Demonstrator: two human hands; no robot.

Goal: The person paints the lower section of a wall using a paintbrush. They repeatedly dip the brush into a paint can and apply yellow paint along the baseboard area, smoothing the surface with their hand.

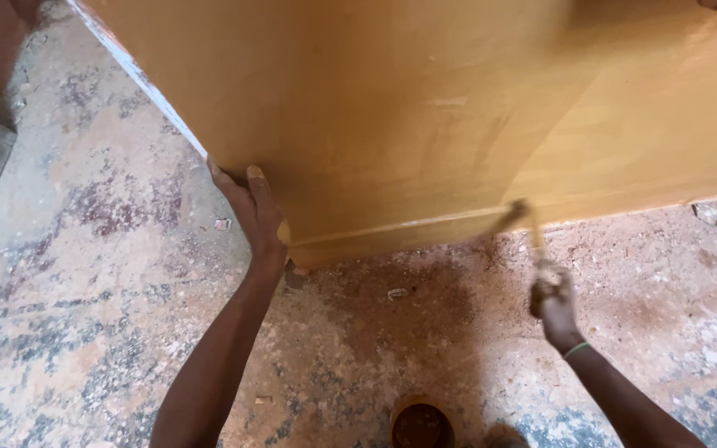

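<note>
Right hand (552,297) is closed around a paintbrush (528,226) handle, bristles blurred against the base of the ochre-painted wall (425,108) just above it. Left hand (252,211), well apart to the side, lies open, flat on the wall's corner edge. Below both, near the wrists, a round paint tin (421,425) stands on the speckled concrete floor (85,290).

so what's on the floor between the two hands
In the head view, mostly bare speckled floor lies between the left hand and the right hand, with one small pale scrap.
</note>
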